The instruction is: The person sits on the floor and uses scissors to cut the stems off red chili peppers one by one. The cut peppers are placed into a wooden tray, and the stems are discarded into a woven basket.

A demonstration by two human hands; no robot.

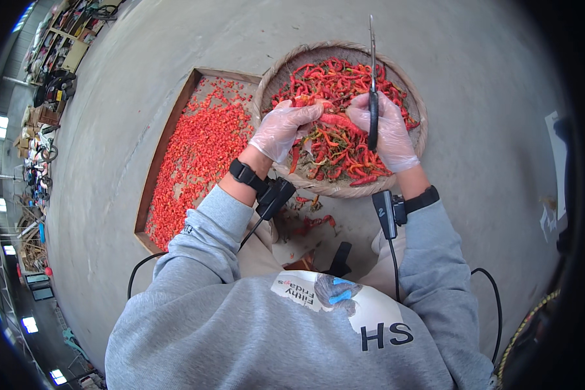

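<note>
My left hand (283,127), in a clear plastic glove, pinches red chili pepper (308,101) between thumb and fingers over a round woven basket (421,131). My right hand (389,127), gloved the same way, holds a pair of scissors (373,105) with black handles and metal blades pointing away from me. Its fingertips meet a larger red pepper (340,121) that spans the space between both hands. Beneath lies a heap of whole red chili peppers (356,163), some with green or dried stems. My palms hide part of the heap.
Left of the basket, a wooden-framed tray (165,131) holds many small cut red chili pieces (200,151). A few peppers (317,223) lie on the concrete floor (477,122) near my feet. Black cables (498,302) run from wrist-mounted devices (275,197). Cluttered shelves (68,39) line the far left.
</note>
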